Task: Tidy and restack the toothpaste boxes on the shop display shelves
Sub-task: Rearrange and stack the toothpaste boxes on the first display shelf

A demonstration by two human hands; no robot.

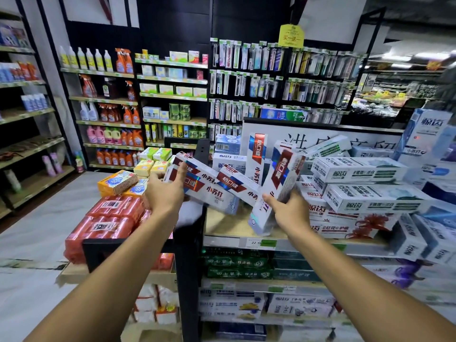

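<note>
My left hand point(164, 191) grips the left end of red-and-white toothpaste boxes point(197, 183) lying tilted over the top shelf's left corner. My right hand point(287, 206) is shut on another red-and-white toothpaste box point(278, 186), held nearly upright and leaning left, its lower end above the wooden top shelf point(222, 225). One more such box point(256, 156) stands upright behind. To the right lie stacked white-and-green toothpaste boxes point(357, 169), and under them a red-flowered box point(350, 228).
Red shrink-wrapped soap packs point(108, 218) and orange and yellow soap boxes point(118, 181) fill the lower stand at left. Below the top shelf sit rows of green point(237, 267) and white boxes. A black post point(187, 267) divides the two stands. Toothbrush racks point(271, 77) hang behind.
</note>
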